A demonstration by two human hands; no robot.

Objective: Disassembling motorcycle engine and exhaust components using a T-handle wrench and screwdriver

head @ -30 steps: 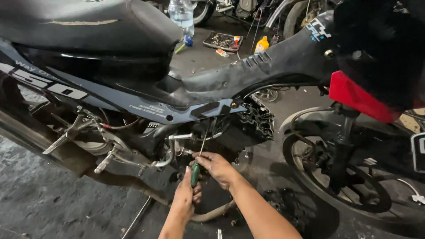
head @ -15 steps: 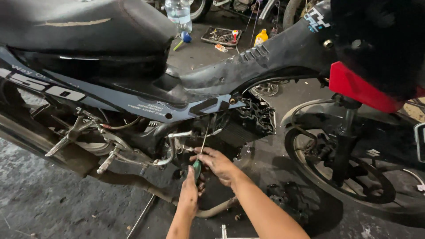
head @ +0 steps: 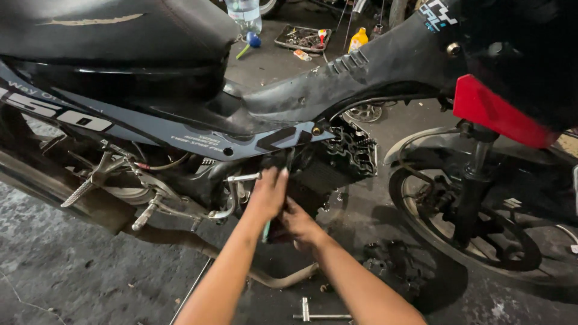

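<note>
A dark motorcycle [head: 198,129] with grey side fairing stands in front of me. My left hand [head: 268,194] reaches up against the engine [head: 337,159] just under the fairing, its back towards me and fingers pointing up. What lies under its fingers is hidden. My right hand [head: 299,221] sits just below and right of it, closed around a green-handled screwdriver [head: 265,231]. Only a sliver of the handle shows between my wrists.
The front wheel [head: 481,229] and red fender [head: 503,114] are at the right. An exhaust pipe [head: 283,280], a T-handle wrench [head: 319,315] and a black part [head: 391,265] lie low by my arms. A footpeg [head: 87,183] sticks out left. A parts tray [head: 304,37] and yellow bottle [head: 358,39] sit behind.
My left hand has risen from below the right hand to the engine under the fairing, covering the screwdriver's shaft. The view has moved closer to the engine.
</note>
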